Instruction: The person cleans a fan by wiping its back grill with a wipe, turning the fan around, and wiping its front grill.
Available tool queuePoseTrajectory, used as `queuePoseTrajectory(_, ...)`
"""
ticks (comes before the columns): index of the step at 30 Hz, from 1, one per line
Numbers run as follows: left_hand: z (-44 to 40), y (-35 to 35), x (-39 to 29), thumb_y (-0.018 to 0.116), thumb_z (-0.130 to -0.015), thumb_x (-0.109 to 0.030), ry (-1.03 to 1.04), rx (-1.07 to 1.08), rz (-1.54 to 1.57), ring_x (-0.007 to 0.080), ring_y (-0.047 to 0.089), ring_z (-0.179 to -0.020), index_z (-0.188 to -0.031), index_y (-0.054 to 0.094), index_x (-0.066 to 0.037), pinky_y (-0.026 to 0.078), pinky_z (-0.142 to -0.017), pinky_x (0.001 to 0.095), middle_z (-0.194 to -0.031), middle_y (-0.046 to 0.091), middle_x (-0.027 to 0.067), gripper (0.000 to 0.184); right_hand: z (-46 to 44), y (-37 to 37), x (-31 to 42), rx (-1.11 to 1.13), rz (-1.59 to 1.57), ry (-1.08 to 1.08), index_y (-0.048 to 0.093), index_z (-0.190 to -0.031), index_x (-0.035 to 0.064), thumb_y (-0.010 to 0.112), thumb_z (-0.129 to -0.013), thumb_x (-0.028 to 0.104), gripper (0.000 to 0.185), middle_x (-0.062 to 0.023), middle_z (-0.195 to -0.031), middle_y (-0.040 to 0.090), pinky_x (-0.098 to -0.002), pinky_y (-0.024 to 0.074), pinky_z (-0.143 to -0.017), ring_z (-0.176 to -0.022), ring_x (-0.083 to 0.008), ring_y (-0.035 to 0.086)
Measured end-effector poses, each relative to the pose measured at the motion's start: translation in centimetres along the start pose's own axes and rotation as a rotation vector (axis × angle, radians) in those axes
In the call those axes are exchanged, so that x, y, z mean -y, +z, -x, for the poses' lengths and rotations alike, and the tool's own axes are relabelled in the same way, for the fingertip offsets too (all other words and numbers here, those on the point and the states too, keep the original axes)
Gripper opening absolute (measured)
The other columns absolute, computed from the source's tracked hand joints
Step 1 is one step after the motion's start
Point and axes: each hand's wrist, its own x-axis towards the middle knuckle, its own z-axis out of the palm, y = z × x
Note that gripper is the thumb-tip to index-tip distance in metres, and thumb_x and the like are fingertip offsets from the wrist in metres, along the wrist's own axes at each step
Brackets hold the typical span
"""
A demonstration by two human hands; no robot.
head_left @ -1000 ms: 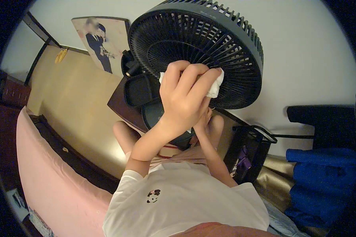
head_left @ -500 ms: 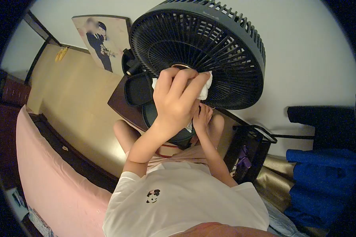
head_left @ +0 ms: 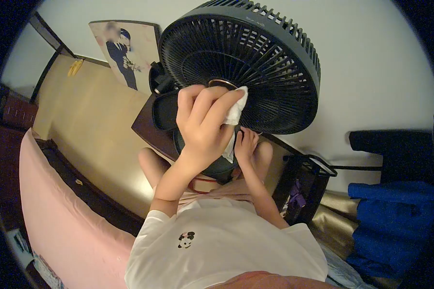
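Observation:
A large black fan (head_left: 270, 72) with a round ribbed grille fills the upper middle, its face tilted toward me. My left hand (head_left: 205, 120) is closed on a white wipe (head_left: 237, 108), held in front of the lower grille near the centre badge. Part of the wipe hangs below that hand. Lower down, my right hand (head_left: 246, 143) has its fingers curled at the fan's dark neck under the grille; the hold itself is partly hidden. The fan's round dark base (head_left: 219, 168) shows between my knees.
A dark wooden stand (head_left: 147, 123) and a black tray (head_left: 165, 111) are left of the fan. A framed picture (head_left: 144, 53) leans on the wall. At right are a black cart (head_left: 304, 188) and blue cloth (head_left: 395, 212); a pink-covered bed (head_left: 67, 207) is at left.
My left hand has moved slightly left and down with the wipe, which now shows more. The fan's head has shifted slightly. My right hand stays at the neck.

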Motion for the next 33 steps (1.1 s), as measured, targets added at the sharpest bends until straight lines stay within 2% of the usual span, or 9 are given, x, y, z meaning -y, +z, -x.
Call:
queuePoseTrajectory(1,-0.4,0.3,-0.1,0.068,-0.053,-0.005,0.013,-0.029,0.016,0.0224,0.047,-0.075,-0.088,0.066,-0.01,0.04,-0.063,0.0303,-0.079,0.058,0.0003,0.036,-0.1,0.0,0.0,-0.001,0.0,-0.001,0.056,-0.105,0.0051,0.049,-0.086,0.018,0.024,-0.0104,-0.108,0.054,-0.041,0.0292,-0.096,-0.109,-0.03,0.04)
queuePoseTrajectory(3,-1.0,1.0,-0.3,0.069,-0.053,-0.005,0.024,-0.04,0.033,0.0222,0.047,-0.075,-0.088,0.066,-0.01,0.04,-0.063,0.0301,-0.079,0.058,0.0,0.035,-0.1,0.2,-0.1,-0.046,-0.032,-0.026,0.057,-0.097,0.0013,0.052,-0.085,0.025,0.027,-0.0173,-0.1,0.055,-0.0475,0.0319,-0.091,-0.106,-0.037,0.042)
queuePoseTrajectory(11,-1.4,1.9,-0.8,0.067,-0.054,-0.009,0.044,-0.054,0.027,0.0222,0.046,-0.077,-0.087,0.066,-0.011,0.04,-0.061,0.0301,-0.08,0.057,-0.0013,0.033,0.0,0.9,-0.8,-0.076,-0.007,-0.085,0.058,-0.096,0.0032,0.053,-0.084,0.024,0.024,-0.0166,-0.1,0.055,-0.0465,0.0325,-0.092,-0.103,-0.0365,0.042)
queuePoseTrajectory(21,-2.0,2.4,-0.6,0.063,-0.053,-0.006,0.09,-0.022,0.013,0.023,0.047,-0.076,-0.088,0.066,-0.008,0.041,-0.061,0.0313,-0.081,0.056,0.0006,0.035,-0.1,0.7,-0.4,-0.105,-0.022,-0.089,0.059,-0.097,0.0052,0.051,-0.085,0.023,0.023,-0.0152,-0.099,0.056,-0.0464,0.0313,-0.093,-0.104,-0.0355,0.042)
queuePoseTrajectory(23,-2.1,2.1,-1.1,0.068,-0.056,0.001,-0.01,0.05,0.053,0.024,0.047,-0.08,-0.09,0.066,-0.011,0.039,-0.069,0.0327,-0.081,0.058,0.0018,0.037,-0.1,0.5,-0.2,-0.095,-0.017,-0.08,0.059,-0.097,0.0053,0.052,-0.085,0.023,0.023,-0.0149,-0.099,0.056,-0.0463,0.0311,-0.093,-0.104,-0.0355,0.042)
queuePoseTrajectory(24,-2.0,2.0,-1.1,0.068,-0.056,0.001,-0.011,0.05,0.053,0.024,0.047,-0.08,-0.09,0.066,-0.011,0.039,-0.069,0.0327,-0.081,0.058,0.0018,0.037,-0.1,0.5,-0.2,-0.085,-0.014,-0.073,0.059,-0.097,0.0053,0.052,-0.084,0.023,0.023,-0.0147,-0.1,0.056,-0.0463,0.0309,-0.093,-0.105,-0.0354,0.042)
queuePoseTrajectory(27,-1.6,1.5,-0.8,0.067,-0.055,0.002,-0.01,0.091,0.001,0.0247,0.048,-0.08,-0.09,0.066,-0.01,0.041,-0.069,0.0329,-0.083,0.058,0.0025,0.038,0.0,0.5,0.0,-0.089,-0.012,-0.069,0.058,-0.096,0.0052,0.052,-0.084,0.023,0.022,-0.0138,-0.102,0.055,-0.0465,0.0311,-0.093,-0.105,-0.0356,0.041)
queuePoseTrajectory(29,-1.1,1.4,-0.1,0.059,-0.054,-0.003,0.068,0.075,-0.056,0.0231,0.049,-0.077,-0.089,0.064,-0.005,0.043,-0.061,0.032,-0.081,0.056,0.0028,0.035,0.0,0.4,0.0,-0.081,-0.03,-0.058,0.058,-0.096,0.0051,0.052,-0.084,0.023,0.023,-0.0137,-0.103,0.054,-0.0467,0.0311,-0.092,-0.105,-0.0357,0.041)
queuePoseTrajectory(33,-0.2,0.8,0.1,0.06,-0.054,-0.003,0.04,0.099,-0.045,0.0231,0.049,-0.078,-0.09,0.064,-0.005,0.043,-0.062,0.0318,-0.083,0.056,0.0031,0.037,0.1,0.2,0.1,-0.055,-0.049,-0.039,0.058,-0.096,0.0045,0.052,-0.084,0.023,0.023,-0.0138,-0.104,0.054,-0.0477,0.0309,-0.092,-0.106,-0.036,0.041)
